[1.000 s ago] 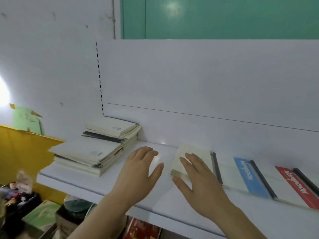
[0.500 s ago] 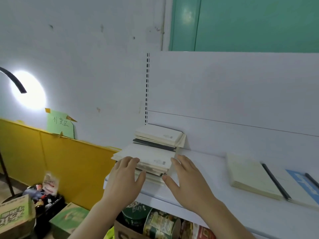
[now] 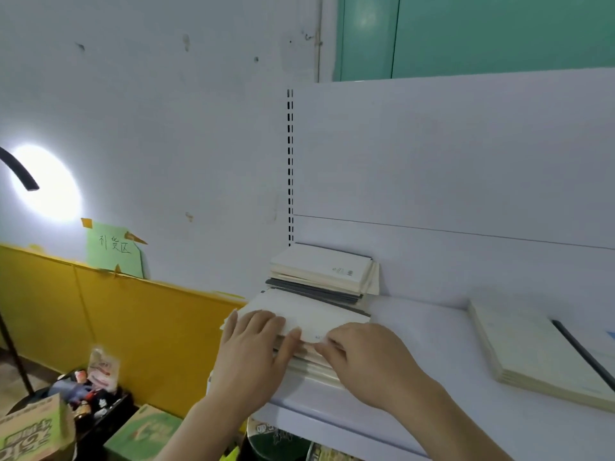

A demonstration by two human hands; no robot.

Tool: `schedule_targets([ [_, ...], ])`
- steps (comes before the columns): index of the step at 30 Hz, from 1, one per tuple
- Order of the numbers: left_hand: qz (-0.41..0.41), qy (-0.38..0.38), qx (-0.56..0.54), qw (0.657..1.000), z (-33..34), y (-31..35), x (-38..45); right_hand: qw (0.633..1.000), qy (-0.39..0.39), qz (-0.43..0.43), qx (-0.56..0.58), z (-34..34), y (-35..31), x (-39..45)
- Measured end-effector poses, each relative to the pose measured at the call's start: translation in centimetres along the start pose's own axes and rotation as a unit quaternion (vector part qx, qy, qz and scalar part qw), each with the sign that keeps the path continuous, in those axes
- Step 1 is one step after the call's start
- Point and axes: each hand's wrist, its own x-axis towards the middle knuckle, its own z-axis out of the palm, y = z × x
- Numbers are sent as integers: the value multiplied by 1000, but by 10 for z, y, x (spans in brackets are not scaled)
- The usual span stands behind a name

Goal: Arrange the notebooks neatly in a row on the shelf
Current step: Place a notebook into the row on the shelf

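A stack of cream and dark notebooks [image 3: 319, 301] sits at the left end of the white shelf [image 3: 432, 331]. A smaller pile [image 3: 324, 267] lies on its rear part. My left hand [image 3: 253, 354] holds the front left edge of the top notebook, fingers on the cover. My right hand [image 3: 369, 357] pinches the same notebook's front right corner. A cream notebook [image 3: 529, 347] lies flat further right on the shelf, with a dark-spined one [image 3: 582, 354] beside it at the frame edge.
The shelf's white back panel [image 3: 466, 161] rises behind the notebooks. Below the shelf are boxes [image 3: 33, 430], a tub of small goods [image 3: 90, 390] and tins. A yellow wall panel [image 3: 133, 321] and a lamp stand [image 3: 13, 354] are at the left.
The view swung left, away from the row of laid-out notebooks. Both hands moved from the cream notebook to the stack and took hold of its top notebook's front edge.
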Motion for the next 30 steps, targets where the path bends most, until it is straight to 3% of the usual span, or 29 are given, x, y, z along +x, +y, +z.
schedule_targets([
  [4, 34, 122, -100, 987, -5, -3, 11, 999, 43, 23, 23, -20, 5, 0],
  [6, 48, 199, -161, 965, -15, 0, 15, 993, 101, 34, 50, -32, 8, 2],
  [8, 31, 217, -242, 945, -28, 6, 14, 974, 182, 68, 117, -46, 4, 0],
  [12, -72, 96, -419, 900, -48, 18, 11, 877, 300, 187, 326, -65, -23, -5],
  [15, -120, -20, -591, 798, -60, 20, 12, 762, 295, 264, 513, -62, -56, -8],
  [17, -131, -82, -669, 727, -56, 19, 9, 727, 286, 285, 556, -51, -72, -12],
  [19, -138, -55, -677, 720, -54, 13, 3, 745, 269, 302, 531, -40, -77, -16],
  [21, -140, -12, -654, 743, -55, 2, 1, 794, 242, 314, 460, -31, -70, -19],
  [23, -148, 0, -654, 742, -58, -13, 1, 861, 197, 308, 354, -22, -60, -21],
  [25, -161, -6, -674, 721, -61, -28, 1, 944, 106, 256, 181, -13, -52, -20],
  [26, -165, -12, -681, 713, -62, -34, 0, 966, 51, 221, 121, -5, -48, -16],
  [28, -168, -28, -686, 708, -63, -44, -1, 979, -43, 187, 67, 8, -46, -8],
  [30, -165, -40, -685, 709, -63, -48, -4, 988, -65, 135, 36, 18, -44, -3],
])
